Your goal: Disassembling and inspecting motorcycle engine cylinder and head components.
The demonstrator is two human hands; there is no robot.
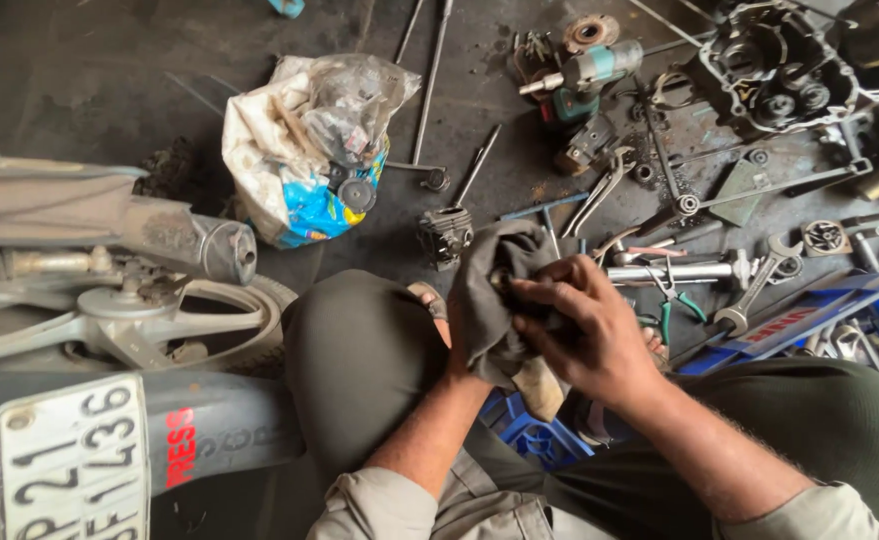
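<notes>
Dark grey rag (pixel 494 290) bunched in our 2 hands above the knees, left hand (pixel 456 335) cupping beneath, right hand (pixel 584 335) closed over a small, mostly hidden part mid-wipe, wiping seemingly unfinished.

Our left hand (pixel 456 345): mostly hidden, fingers curled closed, forearm rising from lower centre | Our right hand (pixel 584 325): knuckles up, fingers (pixel 534 293) bent inward, pressing toward left hand | forearms bare, converging

Dressed in dark olive trousers (pixel 359 360) and a pale khaki shirt with sleeves (pixel 379 505) rolled above the elbows; forearms bare, a sandal (pixel 429 298) on one foot.
</notes>
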